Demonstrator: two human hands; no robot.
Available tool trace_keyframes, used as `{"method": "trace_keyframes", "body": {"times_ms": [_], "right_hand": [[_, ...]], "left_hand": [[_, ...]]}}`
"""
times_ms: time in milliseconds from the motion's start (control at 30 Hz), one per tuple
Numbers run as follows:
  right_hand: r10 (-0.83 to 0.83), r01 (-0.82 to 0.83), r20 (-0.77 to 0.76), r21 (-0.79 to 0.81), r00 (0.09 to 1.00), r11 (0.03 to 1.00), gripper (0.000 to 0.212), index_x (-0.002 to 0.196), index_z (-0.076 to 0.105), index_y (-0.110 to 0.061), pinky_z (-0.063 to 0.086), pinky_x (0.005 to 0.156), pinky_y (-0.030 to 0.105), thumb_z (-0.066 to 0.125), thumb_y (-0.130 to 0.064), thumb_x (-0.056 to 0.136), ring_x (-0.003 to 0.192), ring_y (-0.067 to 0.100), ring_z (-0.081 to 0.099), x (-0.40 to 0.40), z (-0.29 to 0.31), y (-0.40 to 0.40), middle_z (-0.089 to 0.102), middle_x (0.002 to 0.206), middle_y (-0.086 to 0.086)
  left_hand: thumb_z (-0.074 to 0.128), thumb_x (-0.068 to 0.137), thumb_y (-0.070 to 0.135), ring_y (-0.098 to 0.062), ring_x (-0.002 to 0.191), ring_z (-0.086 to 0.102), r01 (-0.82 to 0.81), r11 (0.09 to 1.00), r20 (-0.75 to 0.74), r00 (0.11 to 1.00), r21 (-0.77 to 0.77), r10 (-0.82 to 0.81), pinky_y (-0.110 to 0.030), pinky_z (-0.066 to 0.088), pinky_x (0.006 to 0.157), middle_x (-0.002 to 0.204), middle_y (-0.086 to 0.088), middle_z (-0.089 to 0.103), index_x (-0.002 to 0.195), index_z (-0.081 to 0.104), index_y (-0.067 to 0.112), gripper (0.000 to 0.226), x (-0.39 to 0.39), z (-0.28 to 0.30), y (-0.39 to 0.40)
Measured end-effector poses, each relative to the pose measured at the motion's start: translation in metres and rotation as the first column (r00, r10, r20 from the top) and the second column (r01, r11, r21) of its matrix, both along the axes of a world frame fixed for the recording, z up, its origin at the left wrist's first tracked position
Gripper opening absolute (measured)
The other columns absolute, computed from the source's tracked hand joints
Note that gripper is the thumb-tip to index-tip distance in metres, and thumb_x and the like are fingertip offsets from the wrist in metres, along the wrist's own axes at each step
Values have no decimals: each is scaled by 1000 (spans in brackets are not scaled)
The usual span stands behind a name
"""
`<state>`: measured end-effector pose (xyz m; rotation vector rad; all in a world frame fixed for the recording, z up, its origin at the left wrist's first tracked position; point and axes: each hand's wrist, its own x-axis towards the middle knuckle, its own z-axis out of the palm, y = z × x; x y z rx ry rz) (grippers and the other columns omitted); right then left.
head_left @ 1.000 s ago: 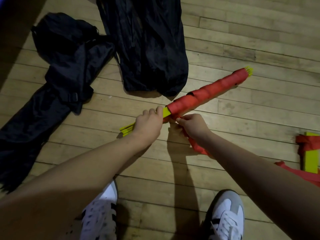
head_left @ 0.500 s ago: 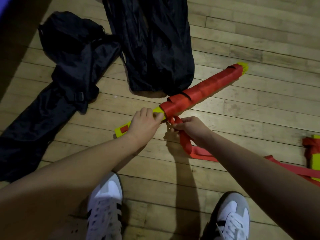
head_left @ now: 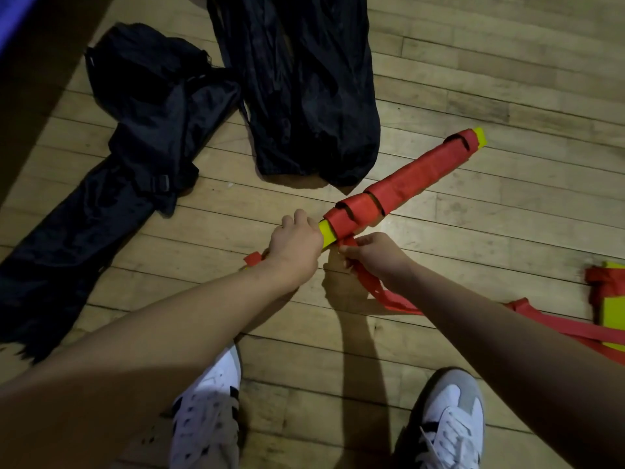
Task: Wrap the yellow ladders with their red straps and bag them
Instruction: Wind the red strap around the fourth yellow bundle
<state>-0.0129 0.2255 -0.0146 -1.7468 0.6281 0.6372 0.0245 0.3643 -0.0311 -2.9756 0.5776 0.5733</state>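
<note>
Two long black fabric carry bags lie flat on the wooden plank floor (head_left: pixel 473 79), beyond the fingers of both hands. One black bag (head_left: pixel 297 89) runs straight away from the knuckles; the other black bag (head_left: pixel 111 157) sprawls off past the left hand's outer side, crumpled at its far end. Both look slack and collapsed. Whether anything is inside cannot be told, and no open mouth shows.

Next in size comes the bundle of flat yellow plastic ladder rungs wound in red webbing strap (head_left: pixel 406 181), slanting up and away from the fingertips. It reads as light and stiff along its length, while the strap is limp and likely to slip loose — so tension matters. The bare yellow near end makes the sound place to grip, and the left hand (head_left: pixel 294 245) is curled round it there.

Just beside it, the right hand (head_left: pixel 375 255) pinches the loose red strap tail (head_left: pixel 378 292) at the last turn, below the bundle; the tail trails back under the right forearm. A second yellow-and-red ladder heap (head_left: pixel 605 299) sits well apart, out past the right wrist — still unwrapped, by the look of it.
</note>
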Motion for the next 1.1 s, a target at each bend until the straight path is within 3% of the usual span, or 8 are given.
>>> {"method": "trace_keyframes", "body": {"times_ms": [233, 367, 467, 533, 633, 767, 900, 1100], "right_hand": [[-30, 32, -19, 80, 999, 996, 13, 94, 56, -3, 40, 52, 22, 47, -9, 99, 52, 15, 49, 3, 4, 2, 60, 69, 6], [-56, 58, -30, 71, 998, 996, 15, 89, 59, -8, 39, 54, 23, 47, -10, 99, 54, 15, 50, 4, -2, 3, 61, 72, 6], [-119, 120, -16, 62, 993, 991, 21, 79, 60, -9, 38, 52, 23, 49, -4, 95, 54, 15, 49, 3, -6, 2, 59, 68, 7], [-134, 134, -15, 23, 991, 991, 21, 76, 60, -7, 39, 51, 23, 51, -2, 93, 53, 15, 50, 0, -9, 0, 59, 67, 8], [-162, 161, -10, -2, 987, 987, 14, 81, 63, -2, 39, 49, 22, 56, -5, 92, 52, 15, 50, -1, -11, -2, 58, 67, 10], [-191, 192, 32, -35, 981, 981, 14, 85, 66, 2, 39, 45, 18, 58, -7, 92, 50, 13, 49, 2, -8, 0, 57, 64, 8], [-143, 148, 56, -93, 988, 985, 23, 71, 62, -8, 37, 46, 21, 56, -6, 93, 47, 13, 45, 9, -5, 4, 54, 57, 5], [-99, 107, 73, -122, 992, 987, 21, 80, 66, 0, 40, 51, 22, 55, -11, 94, 48, 12, 50, 14, -8, 8, 59, 58, 5]], "left_hand": [[60, 86, 16, -29, 108, 48, 52, 986, 213, 973, 156, -84, -33, 45, 80, 121, -14, 44, 124, 39, 9, 44, 24, 8, -1], [53, 87, 15, -32, 104, 50, 241, 951, 256, 923, 196, -287, -38, 43, 87, 121, -17, 45, 118, 41, 12, 33, 13, -1, 3], [68, 79, 34, -29, 84, 59, 342, 924, 265, 887, 169, -377, -37, 48, 75, 109, -15, 57, 103, 55, 16, 32, -3, -14, 7], [68, 80, 44, -25, 76, 61, 349, 932, 275, 890, 103, -364, -33, 48, 65, 104, -13, 59, 102, 56, 15, 38, -16, -17, 9], [46, 97, 37, -24, 93, 61, 280, 960, 205, 938, 25, -279, -32, 47, 71, 116, -11, 55, 126, 39, 11, 39, -29, -13, 8], [53, 96, 24, -25, 96, 62, 14, 995, 100, 995, -96, -4, -33, 43, 67, 115, -9, 57, 144, 17, 10, 62, -25, -8, -2], [52, 95, 18, -24, 98, 63, 20, 1000, 67, 998, -12, -19, -31, 37, 66, 117, -8, 56, 130, 36, 8, 40, -9, -2, 1], [56, 89, 12, -26, 96, 63, 48, 995, 116, 992, 82, -57, -33, 46, 70, 116, -10, 54, 128, 36, 6, 44, 14, 0, -3]]}}
